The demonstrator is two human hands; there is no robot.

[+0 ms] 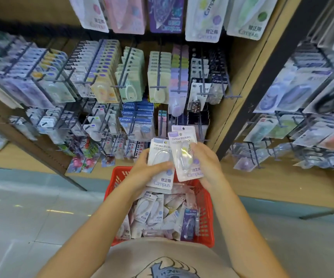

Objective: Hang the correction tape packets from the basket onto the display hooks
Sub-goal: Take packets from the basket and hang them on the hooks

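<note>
A red plastic basket (pixel 207 223) stands on the floor below me, holding several loose correction tape packets (pixel 152 213). Above it, my left hand (pixel 142 173) grips a white Campus packet (pixel 161 167), thumb across its front. My right hand (pixel 208 163) holds a small stack of packets (pixel 184 155) upright, the front one with a yellowish tape and a purple header. The two bundles touch side by side. The display hooks (pixel 158 85) jut out from the wooden shelf wall in front, most of them loaded with hanging packets.
More rows of packets hang on a second rack (pixel 302 109) to the right, past a dark post (pixel 262 81). Large packets hang overhead (pixel 166 15). Low hooks (pixel 110 149) sit just behind the basket. Pale tiled floor (pixel 31 213) spreads to the left.
</note>
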